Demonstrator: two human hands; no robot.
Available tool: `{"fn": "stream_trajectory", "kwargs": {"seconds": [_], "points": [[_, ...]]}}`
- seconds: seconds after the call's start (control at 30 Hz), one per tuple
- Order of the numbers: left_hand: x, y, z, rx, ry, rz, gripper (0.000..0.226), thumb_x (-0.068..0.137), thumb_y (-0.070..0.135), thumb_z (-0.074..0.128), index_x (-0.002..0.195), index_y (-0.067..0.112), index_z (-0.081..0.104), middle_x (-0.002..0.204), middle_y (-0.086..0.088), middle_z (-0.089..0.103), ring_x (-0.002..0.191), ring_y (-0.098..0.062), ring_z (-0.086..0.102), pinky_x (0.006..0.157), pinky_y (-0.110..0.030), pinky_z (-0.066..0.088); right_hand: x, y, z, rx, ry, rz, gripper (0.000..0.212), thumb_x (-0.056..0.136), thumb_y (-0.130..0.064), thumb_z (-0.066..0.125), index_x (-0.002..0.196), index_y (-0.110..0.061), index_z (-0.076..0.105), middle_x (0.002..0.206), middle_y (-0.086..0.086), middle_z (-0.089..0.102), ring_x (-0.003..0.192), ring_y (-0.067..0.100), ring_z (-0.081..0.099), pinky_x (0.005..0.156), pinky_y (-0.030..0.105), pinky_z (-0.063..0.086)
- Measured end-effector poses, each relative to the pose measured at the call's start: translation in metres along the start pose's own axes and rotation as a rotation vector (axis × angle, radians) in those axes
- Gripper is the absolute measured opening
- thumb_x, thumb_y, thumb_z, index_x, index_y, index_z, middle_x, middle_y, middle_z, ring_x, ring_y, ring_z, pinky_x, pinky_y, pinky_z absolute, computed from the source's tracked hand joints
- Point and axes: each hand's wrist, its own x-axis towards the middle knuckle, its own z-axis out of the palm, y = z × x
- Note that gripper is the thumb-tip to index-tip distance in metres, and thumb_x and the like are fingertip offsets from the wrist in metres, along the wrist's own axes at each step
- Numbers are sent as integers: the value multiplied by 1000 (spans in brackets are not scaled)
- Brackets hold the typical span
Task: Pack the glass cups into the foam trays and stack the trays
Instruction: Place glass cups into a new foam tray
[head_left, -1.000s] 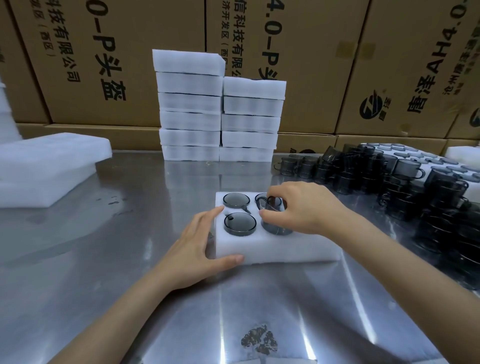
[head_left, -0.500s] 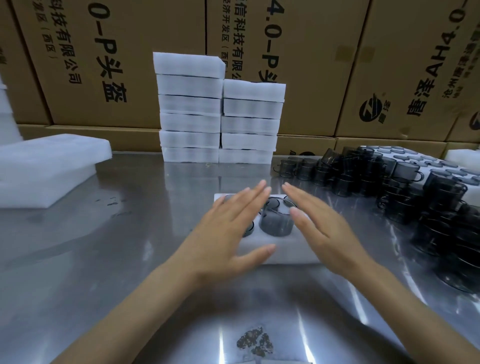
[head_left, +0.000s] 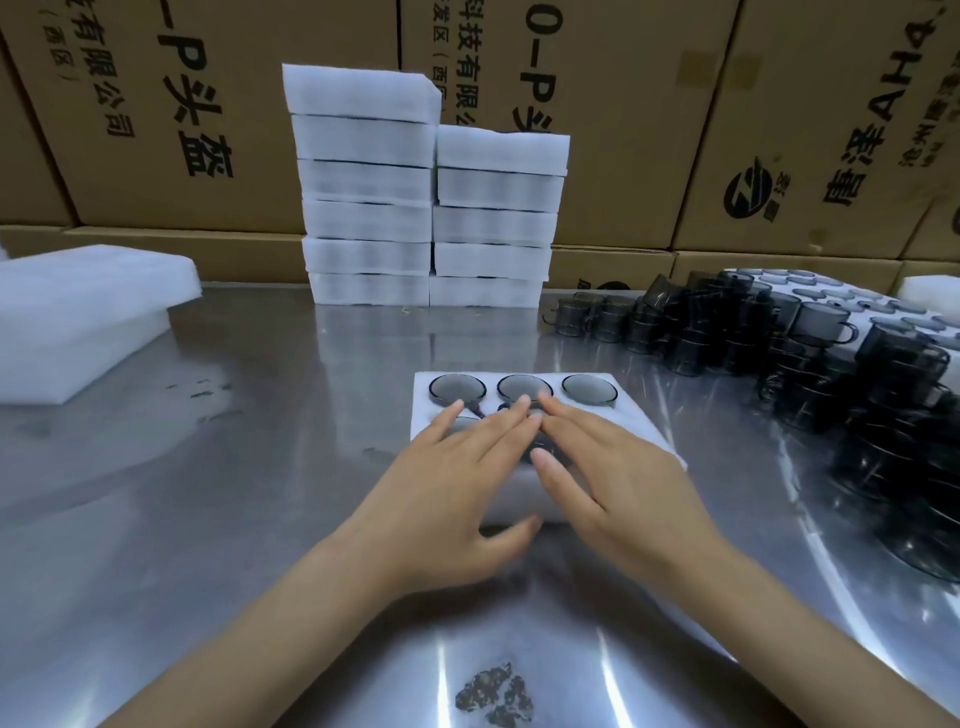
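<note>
Brown cardboard boxes (head_left: 156, 104) are lining the back, printed in black with "0-P", Chinese characters and a round logo. Two stacks (head_left: 426, 202) of white foam trays are standing against them on a shiny steel table (head_left: 208, 493). In the middle, a foam tray (head_left: 631, 410) is holding smoky round glass cups (head_left: 589, 389) in its wells. The left hand (head_left: 457, 493) and right hand (head_left: 623, 478) are lying flat on it, fingers straight, grasping nothing. Loose cups (head_left: 779, 338) are piling up at right.
</note>
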Motion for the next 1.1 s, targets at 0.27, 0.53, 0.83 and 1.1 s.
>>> {"fn": "stream_trajectory", "kwargs": {"seconds": [0.27, 0.53, 0.83, 1.1], "points": [[6, 7, 4, 83, -8, -26, 78, 77, 53, 26, 145, 16, 36, 153, 4, 30, 141, -7, 26, 115, -27, -8, -2, 0, 3, -124, -88, -21, 60, 89, -54, 29, 143, -30, 39, 154, -12, 27, 142, 1, 19, 105, 8, 1], [8, 12, 11, 203, -42, -56, 77, 82, 40, 46, 150, 13, 22, 157, -2, 21, 146, -15, 16, 109, -24, -18, -6, -3, 6, -147, -60, -44, 64, 84, -51, 38, 138, -19, 47, 150, -1, 38, 138, 13, 35, 112, 26, 24], [-8, 18, 17, 322, 198, -7, 49, 76, 30, 51, 116, 7, 67, 121, -5, 66, 114, -22, 61, 103, -45, 39, -15, 0, 13, 2, 105, -8, 55, 86, -41, 47, 134, -14, 50, 140, 1, 51, 126, 14, 50, 106, 29, 33], [-5, 21, 18, 172, 286, -39, 43, 75, 31, 52, 105, 7, 72, 109, -5, 71, 99, -19, 68, 102, -39, 35, -12, 5, 7, 3, 176, 28, 49, 85, -42, 51, 125, -14, 57, 117, -4, 65, 109, 14, 59, 96, 23, 36]]}}
